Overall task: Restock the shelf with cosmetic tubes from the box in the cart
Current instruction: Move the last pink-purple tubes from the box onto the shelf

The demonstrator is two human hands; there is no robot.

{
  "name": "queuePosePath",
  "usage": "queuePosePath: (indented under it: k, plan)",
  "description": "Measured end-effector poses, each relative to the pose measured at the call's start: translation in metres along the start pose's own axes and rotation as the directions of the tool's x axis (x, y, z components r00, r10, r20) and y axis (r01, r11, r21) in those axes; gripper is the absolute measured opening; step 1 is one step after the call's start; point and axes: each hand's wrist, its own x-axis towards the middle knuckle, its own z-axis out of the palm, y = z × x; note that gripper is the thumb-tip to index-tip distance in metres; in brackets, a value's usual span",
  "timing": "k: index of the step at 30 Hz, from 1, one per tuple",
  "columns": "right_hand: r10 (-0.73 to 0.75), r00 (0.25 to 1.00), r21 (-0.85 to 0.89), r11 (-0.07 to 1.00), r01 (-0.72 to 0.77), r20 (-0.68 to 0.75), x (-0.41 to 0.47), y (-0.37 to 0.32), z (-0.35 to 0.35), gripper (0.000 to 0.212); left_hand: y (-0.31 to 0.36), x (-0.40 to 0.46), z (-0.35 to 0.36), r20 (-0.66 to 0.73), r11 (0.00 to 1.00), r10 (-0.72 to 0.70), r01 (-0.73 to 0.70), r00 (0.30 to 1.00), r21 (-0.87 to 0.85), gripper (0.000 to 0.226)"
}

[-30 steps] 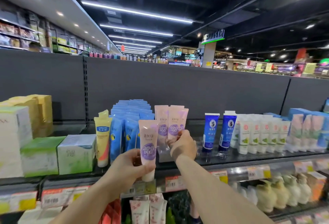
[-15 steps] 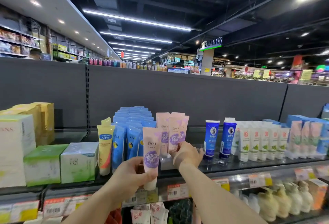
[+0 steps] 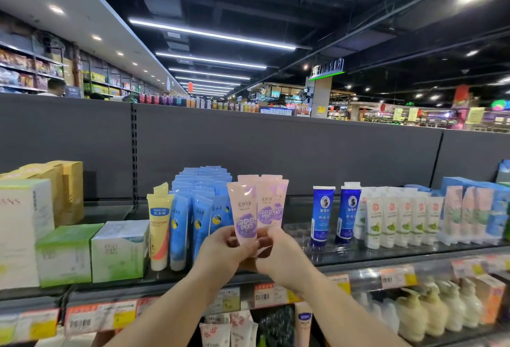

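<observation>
A pink cosmetic tube (image 3: 244,214) with a purple label is held upright, cap down, in front of the shelf (image 3: 358,255). My left hand (image 3: 223,252) grips its lower part from the left. My right hand (image 3: 281,261) pinches the same lower end from the right. Just behind it, more pink tubes (image 3: 271,203) of the same kind stand in a row on the shelf. The box and the cart are out of view.
Light blue tubes (image 3: 198,208) and a yellow tube (image 3: 159,225) stand left of the pink row. Dark blue tubes (image 3: 321,214) and white tubes (image 3: 397,219) stand to the right. Green-white boxes (image 3: 118,250) sit at the left. A price-tag rail (image 3: 386,277) runs along the shelf front.
My right hand has drawn back from the pink tubes on the shelf and met my left hand at the held tube. The tube has moved up and right, closer to the row.
</observation>
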Motion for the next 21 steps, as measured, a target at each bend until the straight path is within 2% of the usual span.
queuePosePath:
  k: [3, 5, 6, 8, 10, 13, 16, 21]
  plan:
    - [-0.043, 0.985, 0.002, 0.999, 0.044, -0.168, 0.002, 0.004, 0.006, 0.033, 0.000, 0.003, 0.006, 0.039, 0.999, 0.027, -0.029, 0.999, 0.039, 0.017]
    - [-0.016, 0.965, 0.020, 1.000, 0.022, -0.262, 0.005, 0.003, 0.000, 0.027, -0.001, 0.005, 0.005, 0.049, 0.998, 0.035, -0.038, 0.998, 0.059, 0.013]
    - [0.000, 0.945, 0.027, 1.000, 0.009, -0.327, 0.010, 0.003, -0.004, 0.025, -0.003, 0.004, 0.002, 0.033, 0.998, 0.023, -0.025, 0.999, 0.055, 0.015]
    - [0.048, 0.912, 0.046, 0.998, -0.032, -0.407, 0.021, 0.005, -0.008, 0.028, -0.011, 0.005, -0.006, -0.015, 0.999, -0.019, 0.020, 1.000, 0.047, 0.034]
    - [0.074, 0.897, 0.022, 0.997, -0.071, -0.435, 0.032, 0.008, -0.005, 0.031, -0.018, 0.004, -0.015, -0.030, 0.997, -0.065, 0.067, 0.997, 0.049, 0.043]
    - [0.122, 0.882, -0.046, 0.986, -0.160, -0.455, 0.045, 0.014, 0.009, 0.030, -0.025, 0.005, -0.023, -0.028, 0.995, -0.080, 0.082, 0.996, 0.056, 0.030]
    - [0.129, 0.860, -0.186, 0.951, -0.249, -0.493, 0.052, 0.021, 0.026, 0.035, -0.027, 0.006, -0.026, -0.032, 0.993, -0.061, 0.064, 0.998, 0.096, 0.018]
    - [0.125, 0.821, -0.228, 0.928, -0.296, -0.556, 0.052, 0.023, 0.032, 0.036, -0.031, 0.007, -0.026, -0.039, 0.985, -0.043, 0.049, 0.998, 0.165, 0.013]
